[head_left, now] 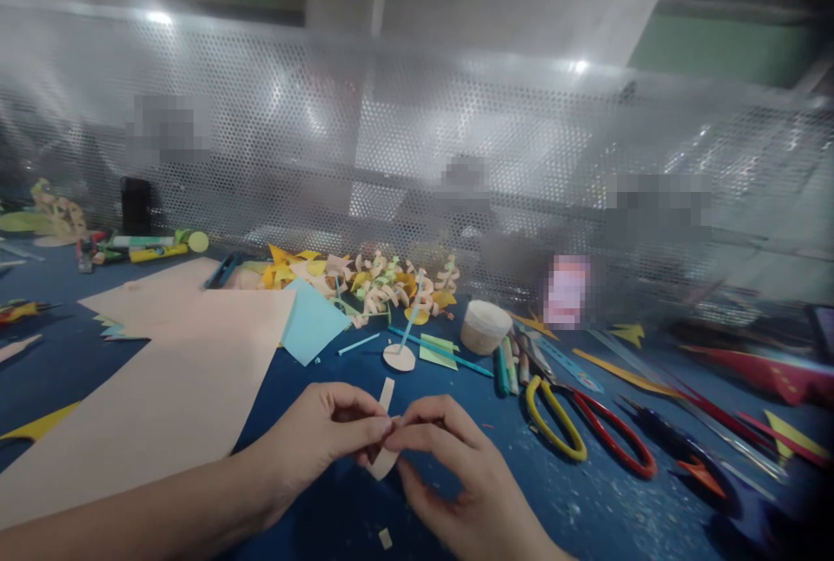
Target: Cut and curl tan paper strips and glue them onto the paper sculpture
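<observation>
Between my two hands is a narrow pale paper strip (384,464), bent, with one end sticking up beyond the fingertips. My left hand (319,431) pinches it between thumb and fingers. The fingertips of my right hand (456,457) press on the same strip from the other side, and the two hands meet there. Just beyond the hands stands a thin light-blue stick on a pale round paper base (399,358). A small pale paper scrap (386,538) lies on the blue table in front of me.
Large pale paper sheets (195,370) and a light-blue sheet (313,320) lie left. Curled paper pieces (384,281) are heaped at the back. To the right are a white tub (486,326), scissors with yellow and red handles (557,422), and a phone (565,290) by the perforated screen (261,127).
</observation>
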Demonstrator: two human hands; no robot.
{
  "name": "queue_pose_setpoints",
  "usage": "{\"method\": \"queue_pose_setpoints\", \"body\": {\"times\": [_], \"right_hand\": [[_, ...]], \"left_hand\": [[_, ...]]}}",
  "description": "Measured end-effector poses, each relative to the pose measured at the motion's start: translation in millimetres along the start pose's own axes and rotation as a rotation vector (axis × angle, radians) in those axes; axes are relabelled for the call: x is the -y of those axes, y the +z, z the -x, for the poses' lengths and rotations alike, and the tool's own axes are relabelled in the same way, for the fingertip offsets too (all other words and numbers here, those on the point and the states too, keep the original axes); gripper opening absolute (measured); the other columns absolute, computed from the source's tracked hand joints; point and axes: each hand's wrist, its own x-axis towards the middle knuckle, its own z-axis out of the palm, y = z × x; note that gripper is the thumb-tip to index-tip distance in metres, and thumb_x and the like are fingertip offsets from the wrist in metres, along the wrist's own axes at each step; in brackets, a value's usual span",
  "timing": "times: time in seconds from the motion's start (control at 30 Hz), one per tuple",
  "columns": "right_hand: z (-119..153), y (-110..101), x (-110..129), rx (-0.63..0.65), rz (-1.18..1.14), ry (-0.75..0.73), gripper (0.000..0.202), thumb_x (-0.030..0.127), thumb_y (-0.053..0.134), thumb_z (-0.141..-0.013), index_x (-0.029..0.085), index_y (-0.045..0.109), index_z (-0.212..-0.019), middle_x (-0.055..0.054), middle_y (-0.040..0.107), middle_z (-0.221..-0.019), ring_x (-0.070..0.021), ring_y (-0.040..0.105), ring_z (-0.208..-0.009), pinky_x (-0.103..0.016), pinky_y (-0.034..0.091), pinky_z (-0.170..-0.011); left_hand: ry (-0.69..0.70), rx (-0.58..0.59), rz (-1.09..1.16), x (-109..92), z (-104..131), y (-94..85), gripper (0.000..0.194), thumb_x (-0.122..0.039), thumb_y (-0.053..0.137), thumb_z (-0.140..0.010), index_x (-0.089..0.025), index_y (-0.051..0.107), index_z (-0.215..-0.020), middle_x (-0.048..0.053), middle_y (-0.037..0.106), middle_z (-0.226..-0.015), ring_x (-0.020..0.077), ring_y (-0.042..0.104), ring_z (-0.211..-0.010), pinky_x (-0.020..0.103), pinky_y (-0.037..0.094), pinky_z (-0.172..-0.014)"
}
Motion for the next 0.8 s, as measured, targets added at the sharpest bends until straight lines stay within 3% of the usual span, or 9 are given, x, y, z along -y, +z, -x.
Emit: {"method": "queue_pose_setpoints", "body": {"times": [0.23, 0.37, 0.53, 0.67, 0.8], "right_hand": [[0.7, -2.0, 2.3, -0.038, -0.056, 0.091, 0.017, 0.007, 0.054, -0.073, 0.023, 0.057, -0.078, -0.002, 0.054, -0.082, -0.0144, 0.056, -0.076, -0.024, 0.046, -0.067], [-0.7, 1.8, 5.0, -0.090, -0.330, 0.333, 0.010, 0.016, 0.056, -0.074, 0.023, 0.049, -0.074, 0.001, 0.048, -0.075, -0.0140, 0.053, -0.069, -0.025, 0.045, -0.062], [-5.4, 9.7, 4.2, -0.039, -0.833, 0.629, 0.027, 0.039, 0.064, -0.071, 0.021, 0.045, -0.078, 0.004, 0.046, -0.069, -0.0114, 0.051, -0.063, -0.022, 0.040, -0.056], [-6.3, 10.0, 3.2, -0.008, -0.945, 0.737, 0.037, 0.047, 0.069, -0.064, 0.019, 0.045, -0.071, 0.005, 0.048, -0.061, -0.0093, 0.046, -0.055, -0.019, 0.035, -0.049], [-4.6, 10.0, 1.1, -0.029, -1.065, 0.804, 0.039, 0.045, 0.073, -0.059, 0.019, 0.046, -0.068, 0.007, 0.045, -0.056, -0.0065, 0.040, -0.048, -0.017, 0.033, -0.045]], "left_hand": [[0.038, 0.017, -0.018, 2.5, 3.8, 3.9, 0.019, -0.033, 0.070, -0.063, -0.014, 0.067, -0.063, -0.003, 0.057, -0.053, 0.0088, 0.047, -0.051, 0.021, 0.037, -0.054], [0.085, 0.047, -0.034, 4.2, 3.4, 2.3, 0.016, -0.031, 0.068, -0.067, -0.015, 0.068, -0.067, -0.003, 0.060, -0.055, 0.0086, 0.049, -0.053, 0.020, 0.038, -0.055], [0.142, 0.081, -0.090, 5.9, 0.5, -3.6, 0.017, -0.033, 0.065, -0.070, -0.016, 0.068, -0.071, 0.000, 0.067, -0.063, 0.0105, 0.054, -0.056, 0.022, 0.042, -0.057], [0.157, 0.110, -0.103, 5.5, -0.2, -5.3, 0.016, -0.032, 0.065, -0.071, -0.017, 0.069, -0.075, 0.001, 0.069, -0.069, 0.0125, 0.059, -0.063, 0.023, 0.044, -0.064], [0.096, 0.101, -0.056, 6.8, -0.9, -4.3, 0.015, -0.026, 0.072, -0.063, -0.018, 0.068, -0.076, 0.000, 0.071, -0.072, 0.0147, 0.063, -0.071, 0.026, 0.045, -0.071]]}}
